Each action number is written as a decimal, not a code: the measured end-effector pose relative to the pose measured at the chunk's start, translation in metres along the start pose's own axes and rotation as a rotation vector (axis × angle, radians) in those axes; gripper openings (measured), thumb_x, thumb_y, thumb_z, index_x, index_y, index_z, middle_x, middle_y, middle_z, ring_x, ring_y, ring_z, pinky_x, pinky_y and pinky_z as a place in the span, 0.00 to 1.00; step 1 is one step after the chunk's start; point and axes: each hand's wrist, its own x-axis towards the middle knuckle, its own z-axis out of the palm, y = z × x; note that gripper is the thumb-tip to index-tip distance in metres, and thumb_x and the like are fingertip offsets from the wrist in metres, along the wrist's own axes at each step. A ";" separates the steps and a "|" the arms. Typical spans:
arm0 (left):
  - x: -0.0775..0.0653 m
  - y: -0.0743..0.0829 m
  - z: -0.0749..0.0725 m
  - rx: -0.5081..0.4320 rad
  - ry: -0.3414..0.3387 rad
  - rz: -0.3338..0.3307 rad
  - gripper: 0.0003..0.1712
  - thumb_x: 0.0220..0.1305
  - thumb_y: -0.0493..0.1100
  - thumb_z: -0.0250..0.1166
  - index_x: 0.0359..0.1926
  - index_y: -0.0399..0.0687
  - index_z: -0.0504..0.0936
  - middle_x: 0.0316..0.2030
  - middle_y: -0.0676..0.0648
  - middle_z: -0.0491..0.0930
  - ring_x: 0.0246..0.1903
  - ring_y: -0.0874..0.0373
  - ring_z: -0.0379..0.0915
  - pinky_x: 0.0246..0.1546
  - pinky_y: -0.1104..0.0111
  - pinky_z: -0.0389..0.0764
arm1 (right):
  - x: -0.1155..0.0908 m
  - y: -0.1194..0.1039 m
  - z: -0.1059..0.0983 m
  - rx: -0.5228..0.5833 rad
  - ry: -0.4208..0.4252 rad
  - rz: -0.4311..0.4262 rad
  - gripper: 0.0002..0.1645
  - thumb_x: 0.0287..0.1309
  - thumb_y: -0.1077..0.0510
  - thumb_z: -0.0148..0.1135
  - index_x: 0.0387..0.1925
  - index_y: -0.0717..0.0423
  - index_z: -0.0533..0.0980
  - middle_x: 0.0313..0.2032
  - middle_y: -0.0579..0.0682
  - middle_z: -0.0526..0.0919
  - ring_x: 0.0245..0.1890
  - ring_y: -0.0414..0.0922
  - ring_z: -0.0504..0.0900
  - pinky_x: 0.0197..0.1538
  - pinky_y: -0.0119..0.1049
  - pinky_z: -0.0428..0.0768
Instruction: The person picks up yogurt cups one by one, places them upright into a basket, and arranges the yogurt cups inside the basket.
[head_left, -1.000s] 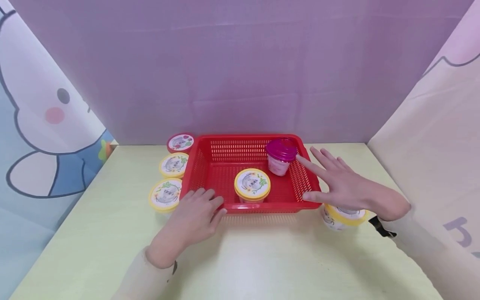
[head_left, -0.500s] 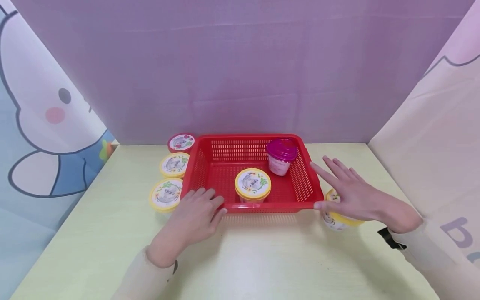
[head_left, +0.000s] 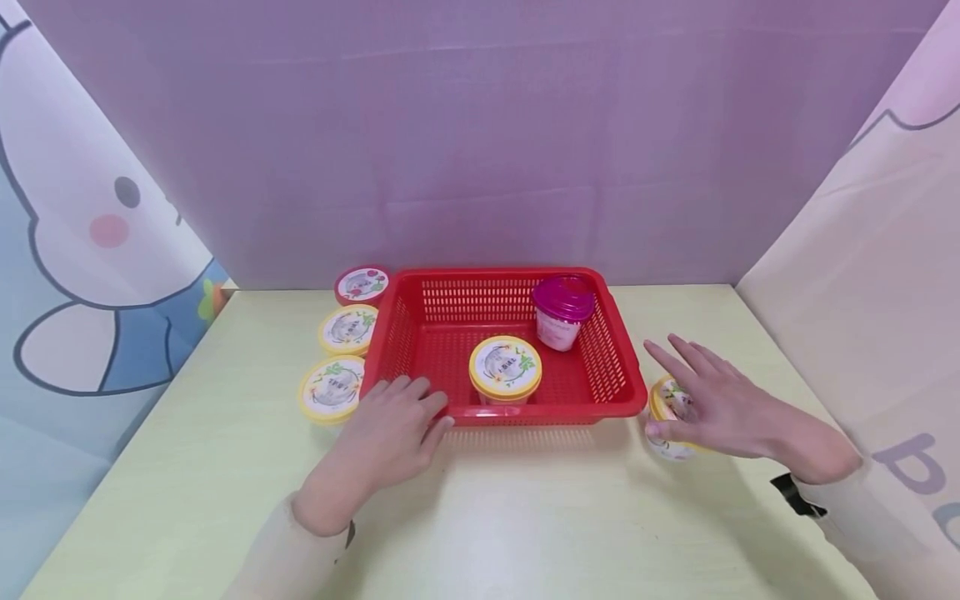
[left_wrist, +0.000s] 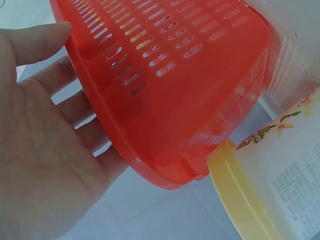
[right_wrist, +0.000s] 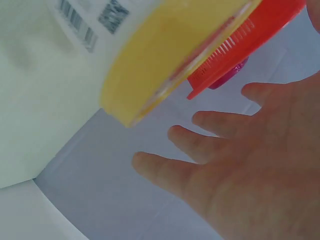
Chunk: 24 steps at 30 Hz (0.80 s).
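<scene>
My left hand holds the front left corner of a red plastic basket. In the left wrist view its fingers go over the rim, while the thumb lies on the outer side. A yellow-lidded tub and a pale tub with a deep pink lid stand inside the basket. To the right, my right hand hovers with spread fingers above another yellow-lidded tub and partly hides it. The right wrist view shows that tub's lid apart from the fingertips.
Left of the basket, two yellow-lidded tubs and a red-lidded tub form a row. A purple cloth hangs behind the pale table. Printed cloths enclose both sides.
My right hand has moved right and toward me, from over the basket's right rim to over the tub beside it. The left hand and the basket have stayed in place.
</scene>
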 end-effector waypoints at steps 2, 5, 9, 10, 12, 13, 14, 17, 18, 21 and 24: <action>0.000 0.000 0.000 0.001 0.005 0.004 0.23 0.59 0.56 0.74 0.52 0.52 0.85 0.42 0.48 0.82 0.43 0.52 0.77 0.49 0.53 0.81 | -0.002 0.002 0.002 -0.013 -0.003 0.012 0.64 0.55 0.29 0.67 0.81 0.48 0.47 0.77 0.67 0.47 0.72 0.74 0.49 0.63 0.75 0.57; 0.000 0.000 0.001 0.003 0.014 0.009 0.22 0.59 0.56 0.73 0.51 0.52 0.85 0.42 0.49 0.82 0.42 0.53 0.77 0.49 0.54 0.81 | -0.003 0.003 0.006 -0.018 -0.015 0.037 0.64 0.54 0.27 0.67 0.81 0.49 0.50 0.76 0.67 0.48 0.71 0.73 0.50 0.57 0.77 0.65; 0.000 0.000 0.001 0.001 0.018 0.010 0.22 0.59 0.56 0.73 0.51 0.52 0.85 0.42 0.49 0.82 0.42 0.53 0.77 0.48 0.54 0.81 | -0.003 0.004 0.010 -0.026 -0.028 0.049 0.62 0.53 0.26 0.67 0.79 0.49 0.54 0.75 0.68 0.51 0.70 0.73 0.52 0.50 0.78 0.69; 0.000 0.000 0.000 0.000 0.018 0.010 0.22 0.59 0.56 0.73 0.51 0.52 0.85 0.42 0.49 0.82 0.42 0.53 0.77 0.48 0.55 0.81 | -0.003 0.004 0.011 -0.032 -0.029 0.051 0.61 0.53 0.26 0.67 0.78 0.49 0.55 0.74 0.68 0.52 0.69 0.73 0.53 0.50 0.78 0.70; 0.000 0.000 0.000 -0.001 0.017 0.010 0.22 0.59 0.56 0.73 0.51 0.53 0.85 0.42 0.49 0.82 0.42 0.53 0.77 0.48 0.55 0.81 | -0.003 0.004 0.012 -0.051 -0.025 0.044 0.59 0.53 0.26 0.66 0.77 0.49 0.58 0.73 0.68 0.55 0.68 0.73 0.55 0.49 0.78 0.70; 0.000 0.000 0.000 -0.001 0.017 0.010 0.22 0.59 0.56 0.73 0.50 0.53 0.85 0.42 0.49 0.82 0.42 0.53 0.77 0.48 0.55 0.81 | -0.003 0.004 0.012 -0.059 -0.022 0.043 0.58 0.53 0.25 0.66 0.77 0.49 0.59 0.72 0.68 0.57 0.68 0.73 0.56 0.49 0.78 0.70; 0.000 0.000 0.000 0.000 0.017 0.011 0.22 0.59 0.56 0.73 0.50 0.53 0.85 0.42 0.49 0.82 0.42 0.53 0.77 0.48 0.55 0.81 | -0.003 0.004 0.013 -0.068 -0.017 0.041 0.57 0.54 0.25 0.66 0.76 0.49 0.60 0.71 0.67 0.58 0.67 0.73 0.57 0.49 0.77 0.71; 0.000 0.000 0.000 0.000 0.017 0.011 0.21 0.59 0.56 0.73 0.50 0.53 0.85 0.42 0.49 0.82 0.42 0.53 0.77 0.48 0.55 0.81 | -0.004 0.004 0.014 -0.093 -0.003 0.046 0.54 0.54 0.25 0.65 0.74 0.48 0.63 0.68 0.65 0.63 0.65 0.71 0.60 0.48 0.74 0.72; 0.000 0.000 0.000 -0.001 0.016 0.010 0.21 0.59 0.56 0.73 0.50 0.53 0.85 0.41 0.49 0.82 0.42 0.53 0.77 0.48 0.55 0.81 | -0.005 0.004 0.015 -0.099 0.001 0.047 0.54 0.54 0.25 0.65 0.74 0.48 0.64 0.66 0.64 0.65 0.64 0.70 0.62 0.48 0.73 0.73; 0.000 0.000 0.000 -0.001 0.012 0.006 0.21 0.59 0.56 0.73 0.50 0.53 0.85 0.41 0.49 0.82 0.42 0.53 0.77 0.48 0.55 0.80 | -0.005 0.004 0.016 -0.117 0.013 0.052 0.52 0.55 0.25 0.64 0.73 0.46 0.66 0.63 0.61 0.68 0.61 0.68 0.65 0.46 0.70 0.74; 0.000 0.000 0.000 -0.002 0.008 0.002 0.22 0.59 0.56 0.73 0.50 0.53 0.85 0.42 0.49 0.82 0.42 0.53 0.77 0.48 0.55 0.81 | -0.005 0.005 0.018 -0.130 0.024 0.052 0.49 0.55 0.26 0.64 0.71 0.45 0.68 0.61 0.60 0.70 0.59 0.66 0.67 0.44 0.66 0.76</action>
